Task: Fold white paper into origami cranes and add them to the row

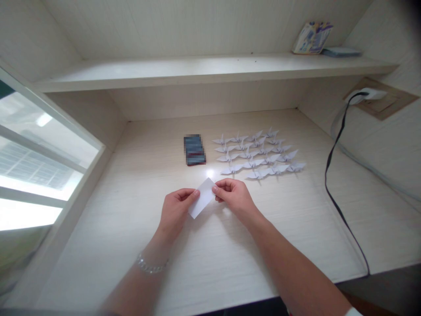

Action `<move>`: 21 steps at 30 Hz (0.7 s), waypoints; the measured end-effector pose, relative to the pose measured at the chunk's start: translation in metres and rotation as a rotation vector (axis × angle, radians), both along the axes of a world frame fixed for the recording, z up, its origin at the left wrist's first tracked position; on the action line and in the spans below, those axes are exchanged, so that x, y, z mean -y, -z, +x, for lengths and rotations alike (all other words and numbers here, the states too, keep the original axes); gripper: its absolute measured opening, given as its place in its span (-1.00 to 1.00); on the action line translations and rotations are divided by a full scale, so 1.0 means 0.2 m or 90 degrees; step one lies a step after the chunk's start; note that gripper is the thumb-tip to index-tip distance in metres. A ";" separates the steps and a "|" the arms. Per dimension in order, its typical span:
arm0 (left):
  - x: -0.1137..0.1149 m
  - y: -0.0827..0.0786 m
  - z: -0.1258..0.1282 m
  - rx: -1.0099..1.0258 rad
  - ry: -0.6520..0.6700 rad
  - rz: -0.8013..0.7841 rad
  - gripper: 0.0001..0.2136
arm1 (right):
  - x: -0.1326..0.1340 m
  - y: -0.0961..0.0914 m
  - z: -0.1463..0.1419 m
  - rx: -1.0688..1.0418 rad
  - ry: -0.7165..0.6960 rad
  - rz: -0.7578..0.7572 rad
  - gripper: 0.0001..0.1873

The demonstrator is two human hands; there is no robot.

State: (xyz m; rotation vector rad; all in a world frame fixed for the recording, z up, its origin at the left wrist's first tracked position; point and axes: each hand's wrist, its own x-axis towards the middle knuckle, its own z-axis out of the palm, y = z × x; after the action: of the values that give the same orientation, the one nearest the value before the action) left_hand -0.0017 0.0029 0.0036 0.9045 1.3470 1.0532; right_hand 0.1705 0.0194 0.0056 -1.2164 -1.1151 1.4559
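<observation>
A small white piece of paper [202, 199] is held slantwise between both hands, a little above the desk. My left hand [177, 208] pinches its left edge with the thumb on top. On the other side my right hand [234, 195] grips the right corner between thumb and fingers. Beyond the right hand stand several folded white paper cranes [253, 163], set out in rows. Whether the paper has a fold in it I cannot tell.
A dark, pixelated flat object [194, 150] lies left of the cranes. A black cable [327, 175] runs from a plug [371, 93] in the right wall down over the desk [131, 175]. Above, a shelf [197, 68] carries a small box [312, 38]. A window [42, 149] is at left.
</observation>
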 end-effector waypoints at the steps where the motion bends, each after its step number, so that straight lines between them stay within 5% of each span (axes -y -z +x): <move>1: 0.00 0.00 0.00 -0.008 -0.014 0.009 -0.73 | 0.00 0.00 0.00 0.008 -0.004 0.001 -0.77; 5: -0.01 -0.03 -0.01 -0.103 -0.039 0.059 -0.77 | 0.00 -0.01 0.03 0.053 -0.085 -0.005 -0.79; 10: 0.01 -0.07 -0.01 -0.233 0.056 0.136 -0.82 | 0.01 -0.04 0.02 0.198 -0.107 0.083 -0.81; 21: -0.06 -0.02 -0.10 -0.054 -0.098 0.080 -0.73 | -0.01 0.00 0.01 0.043 -0.009 -0.007 -0.78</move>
State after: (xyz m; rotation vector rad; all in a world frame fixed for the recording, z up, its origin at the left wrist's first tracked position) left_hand -0.0212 0.0156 0.0083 0.9585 1.4518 1.2402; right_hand 0.1727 0.0206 0.0049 -1.2754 -1.1642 1.4431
